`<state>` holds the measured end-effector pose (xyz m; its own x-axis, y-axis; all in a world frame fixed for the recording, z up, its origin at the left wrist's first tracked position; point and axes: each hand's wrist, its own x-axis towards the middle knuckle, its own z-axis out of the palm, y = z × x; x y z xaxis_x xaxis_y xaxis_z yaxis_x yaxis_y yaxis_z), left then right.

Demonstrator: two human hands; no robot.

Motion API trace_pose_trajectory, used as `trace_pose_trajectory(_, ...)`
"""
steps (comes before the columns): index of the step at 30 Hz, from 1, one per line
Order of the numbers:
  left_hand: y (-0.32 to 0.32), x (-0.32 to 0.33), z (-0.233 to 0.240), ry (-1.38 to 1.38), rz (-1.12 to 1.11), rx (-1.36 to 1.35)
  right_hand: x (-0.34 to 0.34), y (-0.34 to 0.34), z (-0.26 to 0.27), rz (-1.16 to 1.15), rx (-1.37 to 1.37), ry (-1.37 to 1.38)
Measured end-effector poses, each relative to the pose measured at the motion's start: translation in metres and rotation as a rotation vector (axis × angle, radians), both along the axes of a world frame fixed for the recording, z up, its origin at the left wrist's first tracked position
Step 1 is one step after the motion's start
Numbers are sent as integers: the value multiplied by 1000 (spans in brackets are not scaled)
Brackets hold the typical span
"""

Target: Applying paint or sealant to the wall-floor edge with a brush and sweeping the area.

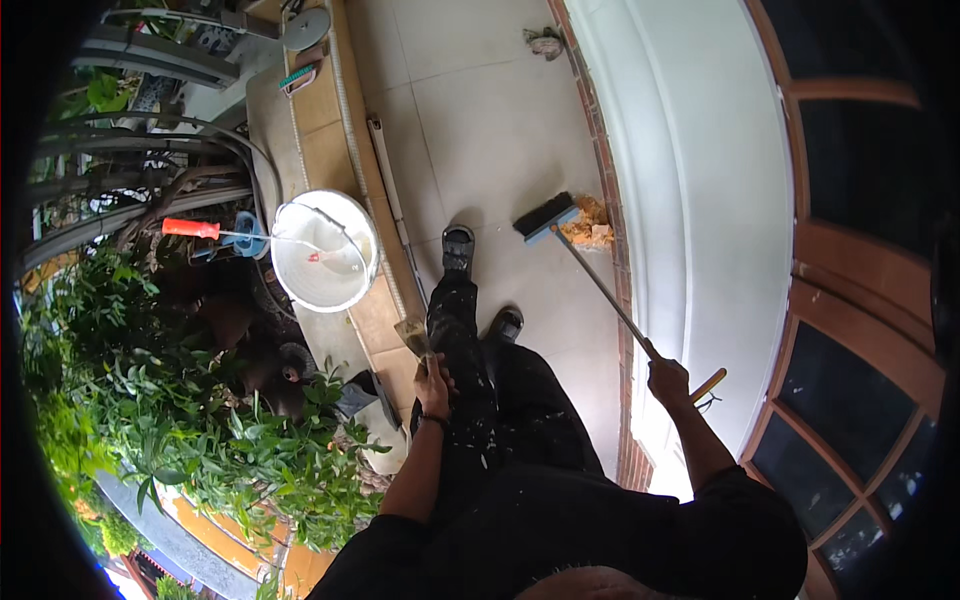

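Observation:
My right hand (pixel 667 381) is closed around the long handle of a broom (pixel 550 217), whose dark bristles and blue-grey head rest on the tiled floor. Beside the head, against the brick edging at the wall's foot, lies a heap of orange-brown rubble (pixel 594 225). In my left hand (pixel 433 386) is a putty knife or scraper (pixel 412 335) with a wide, dirty blade. A white bucket (pixel 324 251) stands on the tiled ledge at the left, with a red-handled tool (pixel 191 228) reaching over its rim.
A brush with green bristles (pixel 298 78) and a round grey lid or disc (pixel 306 29) are on the ledge. A crumpled rag (pixel 544 43) lies by the far wall edge. Leafy plants (pixel 217 420) crowd the left; framed windows (pixel 862 172) line the right.

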<state>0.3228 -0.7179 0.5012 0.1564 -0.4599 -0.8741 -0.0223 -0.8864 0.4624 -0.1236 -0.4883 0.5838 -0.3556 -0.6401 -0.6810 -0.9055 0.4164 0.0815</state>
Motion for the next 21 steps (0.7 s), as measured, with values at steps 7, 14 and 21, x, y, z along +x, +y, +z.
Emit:
trace_pose_trajectory(7, 20, -5, 42, 37, -2, -105, 24, -7, -38, 13, 95, -92)
trace_pose_trajectory(14, 38, -4, 42, 46, -170, -162, -4, -16, -70, 10, -109, -6)
trace_pose_trajectory(21, 52, 13, 33, -17, -192, -126, -9, 48, 44, 60, 31, 234)
